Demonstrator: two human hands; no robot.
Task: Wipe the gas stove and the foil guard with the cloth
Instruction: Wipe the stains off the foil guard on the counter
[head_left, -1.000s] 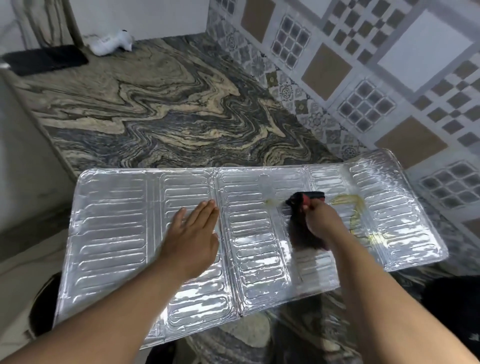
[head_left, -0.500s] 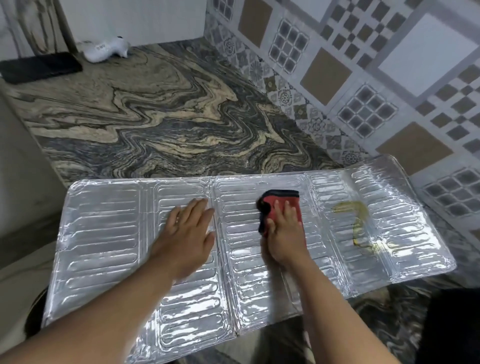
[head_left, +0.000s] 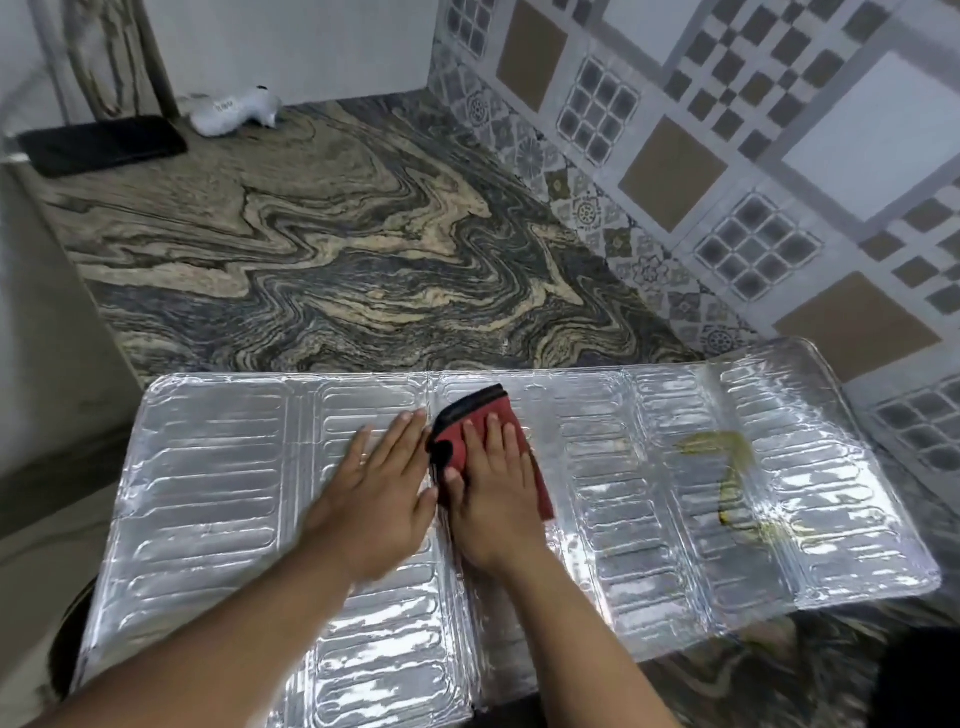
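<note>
The silver foil guard (head_left: 208, 483) lies flat across the marble counter, its ribbed panels unfolded. My right hand (head_left: 496, 499) presses flat on a red cloth with a black edge (head_left: 470, 413) near the guard's middle fold. Just left of the cloth, my left hand (head_left: 376, 493) rests flat on the foil with fingers spread, holding nothing. A yellowish greasy smear (head_left: 727, 467) marks the guard's right panels, well right of the cloth. The gas stove is not in view.
The swirled marble counter (head_left: 337, 249) stretches behind the guard. A black flat object (head_left: 104, 145) and a white device (head_left: 234, 111) lie at the far left back. A patterned tile wall (head_left: 727, 156) borders the right side. Something dark (head_left: 919, 680) sits at the bottom right corner.
My right hand has slid the cloth leftward from beside the smear to the guard's middle fold, and now lies flat on it. My left hand stayed pressed on the foil.
</note>
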